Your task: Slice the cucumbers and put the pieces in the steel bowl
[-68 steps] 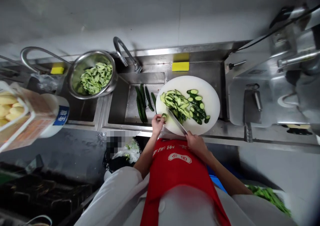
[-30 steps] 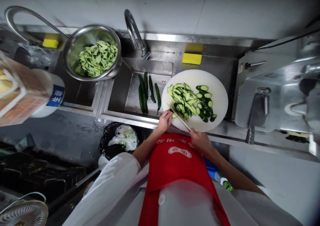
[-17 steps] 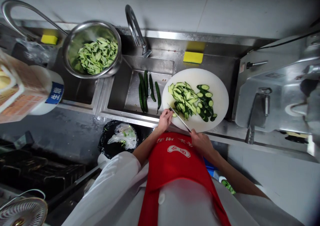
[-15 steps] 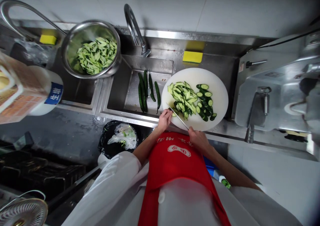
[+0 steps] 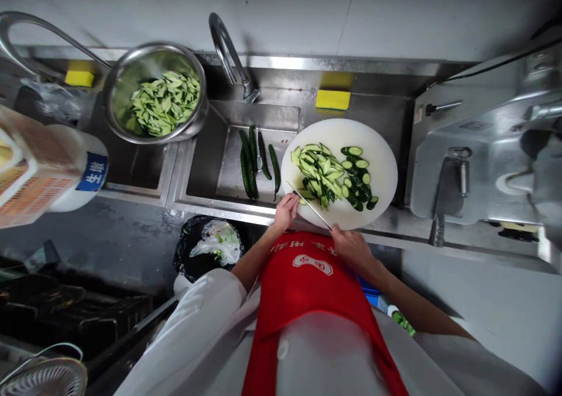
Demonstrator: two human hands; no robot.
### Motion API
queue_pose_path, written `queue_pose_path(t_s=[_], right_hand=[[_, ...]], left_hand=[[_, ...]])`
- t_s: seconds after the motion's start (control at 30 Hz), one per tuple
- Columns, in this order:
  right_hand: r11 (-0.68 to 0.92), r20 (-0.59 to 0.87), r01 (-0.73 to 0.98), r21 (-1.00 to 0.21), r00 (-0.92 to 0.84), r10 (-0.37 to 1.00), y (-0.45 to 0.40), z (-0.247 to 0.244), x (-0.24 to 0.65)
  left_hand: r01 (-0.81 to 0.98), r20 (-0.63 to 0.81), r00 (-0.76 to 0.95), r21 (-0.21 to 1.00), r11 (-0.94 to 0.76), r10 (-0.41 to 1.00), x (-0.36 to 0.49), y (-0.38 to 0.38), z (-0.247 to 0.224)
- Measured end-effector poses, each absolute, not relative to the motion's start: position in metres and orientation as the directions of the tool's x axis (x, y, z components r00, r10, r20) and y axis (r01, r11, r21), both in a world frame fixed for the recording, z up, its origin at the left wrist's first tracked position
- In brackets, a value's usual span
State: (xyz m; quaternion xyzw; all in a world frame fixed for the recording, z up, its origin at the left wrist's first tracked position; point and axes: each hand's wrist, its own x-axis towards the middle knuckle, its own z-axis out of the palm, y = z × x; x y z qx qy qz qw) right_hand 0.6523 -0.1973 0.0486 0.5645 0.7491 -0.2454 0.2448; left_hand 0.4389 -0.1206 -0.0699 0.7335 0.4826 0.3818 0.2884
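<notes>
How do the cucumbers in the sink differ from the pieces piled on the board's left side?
The whole cucumbers are long and dark-skinned; the cut pieces are small, showing mostly pale flesh. The whole cucumbers lie roughly parallel; the cut pieces heap together. Both are green.

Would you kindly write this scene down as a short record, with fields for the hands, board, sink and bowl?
Left hand: holds a cucumber piece beside the knife
Right hand: grips the knife, its blade slanting over the board's near-left part
White board: pale cut pieces left, dark-skinned slices right
Sink: whole dark green cucumbers
Steel bowl: pale green slices
Beyond board: yellow sponge
</notes>
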Motion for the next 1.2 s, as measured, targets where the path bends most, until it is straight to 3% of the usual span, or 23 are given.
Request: queue_pose_path(t_s=[1.2], right_hand=[[0.222,-0.65,0.967,-0.126,-0.249,0.718,-0.199,0.052,0.66]], left_hand=[[0.482,0.275,0.322,0.776,-0.406,0.906,0.426,-0.122,-0.076]])
